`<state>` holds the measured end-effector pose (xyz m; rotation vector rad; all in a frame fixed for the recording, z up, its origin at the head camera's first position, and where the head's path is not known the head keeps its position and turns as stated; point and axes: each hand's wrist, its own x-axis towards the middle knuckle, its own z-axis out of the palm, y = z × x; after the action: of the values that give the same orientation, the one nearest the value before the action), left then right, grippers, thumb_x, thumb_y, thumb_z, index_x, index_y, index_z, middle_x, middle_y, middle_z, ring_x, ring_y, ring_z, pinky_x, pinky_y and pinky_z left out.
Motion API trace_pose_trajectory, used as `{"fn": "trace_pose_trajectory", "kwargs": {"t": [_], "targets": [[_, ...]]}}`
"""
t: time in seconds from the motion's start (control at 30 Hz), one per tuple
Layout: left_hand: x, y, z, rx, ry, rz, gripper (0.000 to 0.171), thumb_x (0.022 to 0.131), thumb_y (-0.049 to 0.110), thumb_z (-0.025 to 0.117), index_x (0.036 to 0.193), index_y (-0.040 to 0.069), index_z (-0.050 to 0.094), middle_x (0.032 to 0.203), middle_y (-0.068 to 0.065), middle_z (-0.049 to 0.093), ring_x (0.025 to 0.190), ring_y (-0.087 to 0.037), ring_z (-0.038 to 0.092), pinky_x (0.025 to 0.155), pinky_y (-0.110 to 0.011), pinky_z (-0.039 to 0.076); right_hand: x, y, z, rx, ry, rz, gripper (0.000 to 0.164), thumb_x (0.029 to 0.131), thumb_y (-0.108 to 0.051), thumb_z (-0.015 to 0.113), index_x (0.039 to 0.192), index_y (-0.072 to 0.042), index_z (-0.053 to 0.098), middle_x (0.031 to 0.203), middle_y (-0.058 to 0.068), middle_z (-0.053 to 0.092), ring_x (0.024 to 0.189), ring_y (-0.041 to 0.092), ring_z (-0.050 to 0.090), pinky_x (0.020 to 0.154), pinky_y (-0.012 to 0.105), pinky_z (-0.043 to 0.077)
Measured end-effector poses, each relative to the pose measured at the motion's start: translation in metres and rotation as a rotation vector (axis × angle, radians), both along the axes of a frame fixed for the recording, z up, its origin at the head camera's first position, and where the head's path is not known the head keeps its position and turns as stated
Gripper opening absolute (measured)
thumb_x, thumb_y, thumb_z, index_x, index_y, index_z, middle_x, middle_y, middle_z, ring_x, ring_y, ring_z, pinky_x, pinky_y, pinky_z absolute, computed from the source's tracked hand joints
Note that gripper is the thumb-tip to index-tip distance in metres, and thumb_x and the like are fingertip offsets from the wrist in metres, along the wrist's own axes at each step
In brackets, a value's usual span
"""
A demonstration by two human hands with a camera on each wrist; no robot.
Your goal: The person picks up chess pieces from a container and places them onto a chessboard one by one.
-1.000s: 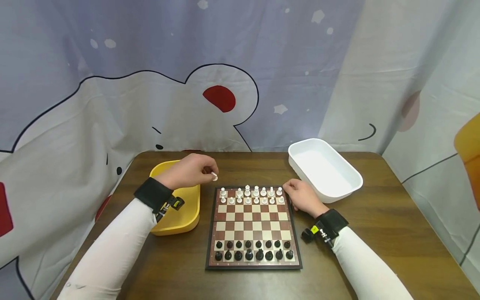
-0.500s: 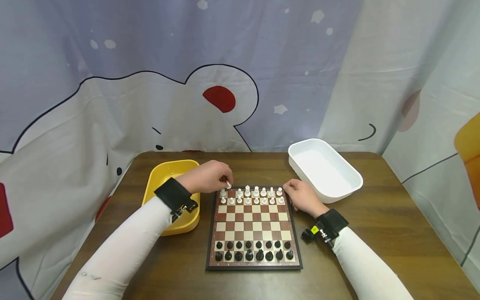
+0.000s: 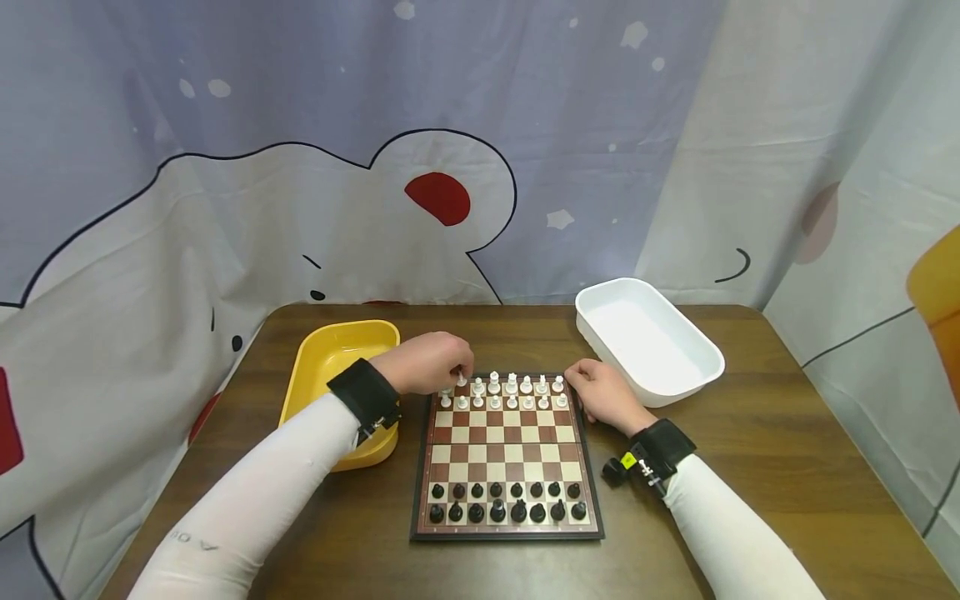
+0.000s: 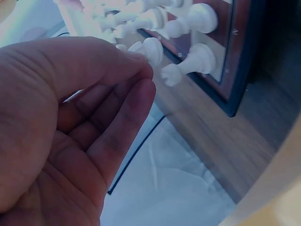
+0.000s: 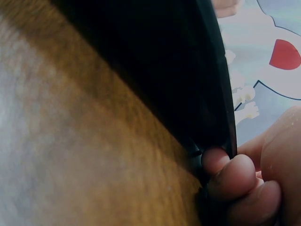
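Note:
My left hand (image 3: 429, 363) is over the far left corner of the chessboard (image 3: 504, 435). Between thumb and index finger it pinches a white chess piece (image 4: 153, 52); its base shows in the left wrist view, while the fingers hide its top. A white rook (image 4: 190, 66) stands in the corner beside it. Other white pieces (image 3: 512, 386) fill the two far rows, and black pieces (image 3: 497, 509) stand on the two near rows. At the far right corner, my right hand (image 3: 604, 392) grips the board's edge, its fingertips against the dark side in the right wrist view.
A yellow tray (image 3: 300, 379) stands left of the board, under my left forearm. Behind my right hand is a white tray (image 3: 697, 379). Both rest on the brown wooden table (image 3: 772, 467), with a patterned curtain (image 3: 300, 225) beyond its far edge.
My left hand has moved right and nearer, from beside the yellow tray to the board's far row, carrying the white chess piece. My right hand has stayed at the board's corner.

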<state>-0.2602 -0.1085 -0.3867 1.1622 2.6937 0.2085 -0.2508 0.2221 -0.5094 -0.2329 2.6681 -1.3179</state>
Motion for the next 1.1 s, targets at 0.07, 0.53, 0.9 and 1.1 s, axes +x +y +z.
{"fn": "trace_pose_trajectory", "kwargs": {"t": [0.07, 0.53, 0.9, 1.1], "targets": [[0.001, 0.001, -0.001, -0.013, -0.008, 0.013, 0.021, 0.097, -0.007, 0.072, 0.105, 0.009, 0.085, 0.101, -0.001, 0.077, 0.089, -0.017, 0.066, 0.088, -0.034, 0.060, 0.000, 0.000, 0.000, 0.002, -0.002, 0.000, 0.032, 0.116, -0.027, 0.051, 0.119, -0.001, 0.071, 0.056, 0.003, 0.055, 0.043, 0.020, 0.055, 0.052, 0.036, 0.048], [0.002, 0.012, -0.006, -0.068, -0.019, 0.018, 0.020, 0.098, -0.006, 0.075, 0.102, 0.010, 0.085, 0.096, -0.001, 0.076, 0.085, -0.017, 0.064, 0.086, -0.035, 0.061, 0.000, 0.001, -0.001, -0.003, -0.010, -0.004, 0.033, 0.116, -0.027, 0.051, 0.121, -0.001, 0.071, 0.056, 0.003, 0.055, 0.043, 0.019, 0.055, 0.052, 0.036, 0.048], [0.002, 0.012, -0.007, -0.099, -0.018, 0.026, 0.020, 0.099, -0.006, 0.075, 0.103, 0.010, 0.086, 0.099, -0.002, 0.079, 0.088, -0.018, 0.067, 0.088, -0.035, 0.062, -0.001, -0.001, -0.001, -0.003, -0.007, 0.002, 0.032, 0.116, -0.027, 0.051, 0.119, -0.002, 0.071, 0.056, 0.003, 0.055, 0.042, 0.020, 0.055, 0.051, 0.035, 0.047], [0.000, 0.012, -0.007, -0.078, -0.026, 0.008, 0.017, 0.095, -0.003, 0.074, 0.089, 0.011, 0.081, 0.083, 0.001, 0.067, 0.073, -0.014, 0.053, 0.071, -0.030, 0.049, -0.001, 0.001, -0.001, 0.002, -0.012, -0.003, 0.033, 0.116, -0.027, 0.051, 0.121, -0.001, 0.071, 0.057, 0.003, 0.055, 0.043, 0.020, 0.056, 0.051, 0.036, 0.047]]}}
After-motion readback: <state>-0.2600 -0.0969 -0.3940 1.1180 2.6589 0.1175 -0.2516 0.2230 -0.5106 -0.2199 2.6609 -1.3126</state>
